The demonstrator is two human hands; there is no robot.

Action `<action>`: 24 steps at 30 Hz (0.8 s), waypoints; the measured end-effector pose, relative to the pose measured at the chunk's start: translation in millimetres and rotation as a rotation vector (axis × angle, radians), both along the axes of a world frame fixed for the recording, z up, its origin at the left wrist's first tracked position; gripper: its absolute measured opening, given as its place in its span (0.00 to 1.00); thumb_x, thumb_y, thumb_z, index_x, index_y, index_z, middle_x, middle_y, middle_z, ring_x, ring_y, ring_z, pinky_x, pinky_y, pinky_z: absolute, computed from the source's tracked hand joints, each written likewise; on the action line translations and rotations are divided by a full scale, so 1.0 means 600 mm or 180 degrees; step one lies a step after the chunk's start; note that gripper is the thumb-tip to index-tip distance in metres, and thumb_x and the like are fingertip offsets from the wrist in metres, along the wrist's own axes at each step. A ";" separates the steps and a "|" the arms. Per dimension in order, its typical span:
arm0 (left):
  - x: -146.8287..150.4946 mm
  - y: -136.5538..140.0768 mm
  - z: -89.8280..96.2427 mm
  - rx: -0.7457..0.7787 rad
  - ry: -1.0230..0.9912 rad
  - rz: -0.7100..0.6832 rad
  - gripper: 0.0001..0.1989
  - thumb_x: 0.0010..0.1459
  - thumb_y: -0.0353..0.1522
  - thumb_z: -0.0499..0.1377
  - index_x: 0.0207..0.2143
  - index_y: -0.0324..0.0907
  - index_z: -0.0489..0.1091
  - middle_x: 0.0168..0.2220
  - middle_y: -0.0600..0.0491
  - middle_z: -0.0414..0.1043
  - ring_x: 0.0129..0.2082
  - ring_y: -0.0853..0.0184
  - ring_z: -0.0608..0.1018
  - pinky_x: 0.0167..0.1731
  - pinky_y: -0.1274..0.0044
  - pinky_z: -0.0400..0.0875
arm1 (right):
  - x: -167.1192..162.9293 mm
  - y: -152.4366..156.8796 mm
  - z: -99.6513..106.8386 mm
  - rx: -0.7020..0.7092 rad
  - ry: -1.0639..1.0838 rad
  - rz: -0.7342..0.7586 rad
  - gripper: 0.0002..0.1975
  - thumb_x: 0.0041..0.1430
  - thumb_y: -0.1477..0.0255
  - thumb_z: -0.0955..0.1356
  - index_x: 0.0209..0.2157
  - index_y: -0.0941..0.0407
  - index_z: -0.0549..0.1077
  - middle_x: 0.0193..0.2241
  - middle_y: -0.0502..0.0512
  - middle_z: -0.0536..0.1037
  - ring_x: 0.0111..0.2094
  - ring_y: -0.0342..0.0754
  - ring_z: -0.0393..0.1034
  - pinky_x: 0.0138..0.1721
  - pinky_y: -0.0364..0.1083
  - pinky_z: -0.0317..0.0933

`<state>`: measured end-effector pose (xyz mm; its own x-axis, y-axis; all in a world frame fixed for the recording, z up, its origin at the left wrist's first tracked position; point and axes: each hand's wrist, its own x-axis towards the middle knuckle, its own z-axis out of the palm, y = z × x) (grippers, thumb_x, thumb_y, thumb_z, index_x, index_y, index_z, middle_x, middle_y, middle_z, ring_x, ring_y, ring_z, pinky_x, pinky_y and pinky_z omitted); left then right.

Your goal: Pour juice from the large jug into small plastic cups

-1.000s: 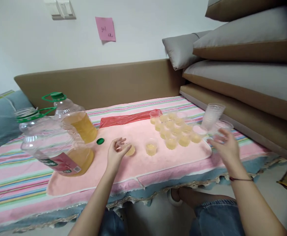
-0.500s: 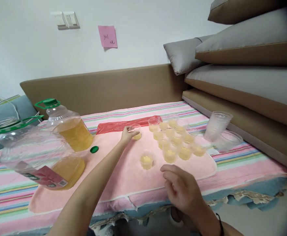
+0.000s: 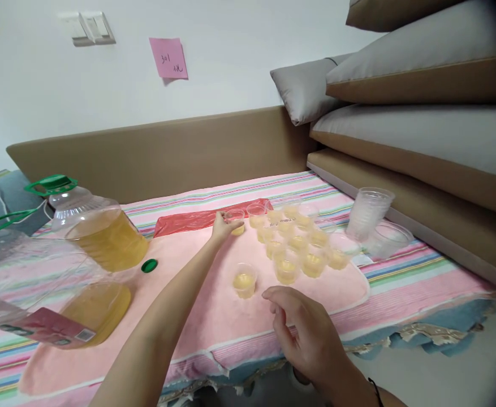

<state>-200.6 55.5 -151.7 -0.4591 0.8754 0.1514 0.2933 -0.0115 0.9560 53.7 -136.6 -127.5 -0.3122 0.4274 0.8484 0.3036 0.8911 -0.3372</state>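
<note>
My left hand point(image 3: 223, 227) is stretched to the far side of the pink mat, its thumb and fingers closed around a clear plastic cup point(image 3: 238, 226) with yellow liquid inside. That cup is beside the back left corner of a group of similar filled cups point(image 3: 297, 244). A single filled cup point(image 3: 245, 284) stands apart, nearer to me. Just right of it hovers my right hand point(image 3: 305, 328), its fingers loosely bent and a gap showing by the thumb, with nothing in it. Both cup hand and loose hand are above the pink mat point(image 3: 205, 316).
Two big plastic jugs of yellow liquid, one capped point(image 3: 107, 237) and one lying nearer point(image 3: 97, 314), are at left by a green cap point(image 3: 149, 265). Stacked clear cups point(image 3: 369, 212) stand at right. A red plastic sheet point(image 3: 192, 219) and piled cushions point(image 3: 421, 130) lie behind.
My left hand has shifted the cup rightward, closer to the grouped cups. My right hand has come nearer the single cup. The view has turned slightly right.
</note>
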 end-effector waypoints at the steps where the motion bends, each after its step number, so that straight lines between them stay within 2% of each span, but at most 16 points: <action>1: 0.002 0.001 -0.001 -0.0007 0.0026 0.0020 0.33 0.32 0.34 0.76 0.36 0.43 0.59 0.41 0.51 0.68 0.38 0.65 0.74 0.44 0.68 0.70 | -0.003 -0.001 -0.001 -0.0008 -0.0001 -0.0001 0.19 0.61 0.85 0.57 0.51 0.56 0.64 0.39 0.56 0.76 0.37 0.48 0.74 0.37 0.46 0.71; 4: 0.010 0.003 -0.001 -0.0035 0.0064 0.0079 0.35 0.33 0.35 0.75 0.41 0.43 0.58 0.43 0.48 0.68 0.40 0.62 0.75 0.45 0.67 0.70 | -0.009 -0.001 -0.001 -0.0007 -0.0001 -0.0027 0.19 0.62 0.84 0.57 0.52 0.56 0.64 0.41 0.56 0.76 0.38 0.48 0.74 0.38 0.46 0.71; 9: 0.030 0.003 0.000 -0.0063 0.0024 0.0109 0.48 0.32 0.35 0.76 0.52 0.44 0.52 0.49 0.43 0.67 0.47 0.55 0.76 0.47 0.65 0.69 | -0.013 0.005 0.008 -0.0063 0.0033 -0.0044 0.19 0.62 0.83 0.57 0.52 0.56 0.63 0.37 0.56 0.76 0.36 0.48 0.74 0.36 0.45 0.71; 16: 0.042 -0.009 0.017 -0.0040 -0.0028 0.0123 0.52 0.29 0.29 0.76 0.55 0.44 0.52 0.55 0.39 0.63 0.58 0.49 0.69 0.53 0.62 0.66 | -0.006 0.016 0.011 -0.0231 0.0187 -0.0075 0.16 0.64 0.81 0.58 0.51 0.54 0.63 0.39 0.54 0.76 0.36 0.47 0.75 0.36 0.44 0.71; 20: 0.027 -0.075 0.048 -0.0103 -0.0061 0.0061 0.45 0.34 0.33 0.75 0.54 0.42 0.56 0.56 0.38 0.62 0.57 0.50 0.69 0.52 0.61 0.67 | 0.003 0.023 0.004 -0.0460 0.0503 -0.0105 0.15 0.65 0.79 0.60 0.52 0.53 0.63 0.40 0.53 0.76 0.33 0.44 0.74 0.37 0.43 0.70; 24: 0.008 -0.198 0.071 -0.0223 -0.0132 -0.0497 0.27 0.44 0.43 0.70 0.44 0.41 0.68 0.48 0.44 0.72 0.47 0.55 0.76 0.47 0.64 0.71 | 0.006 0.028 -0.001 -0.0816 0.0916 -0.0147 0.14 0.65 0.77 0.62 0.52 0.54 0.63 0.39 0.53 0.75 0.32 0.43 0.73 0.35 0.42 0.70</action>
<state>-196.1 -63.2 -108.9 -0.3213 0.9443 0.0714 0.2536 0.0132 0.9672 57.4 -119.5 -128.1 -0.0522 0.6450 0.7624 0.2020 0.7544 -0.6245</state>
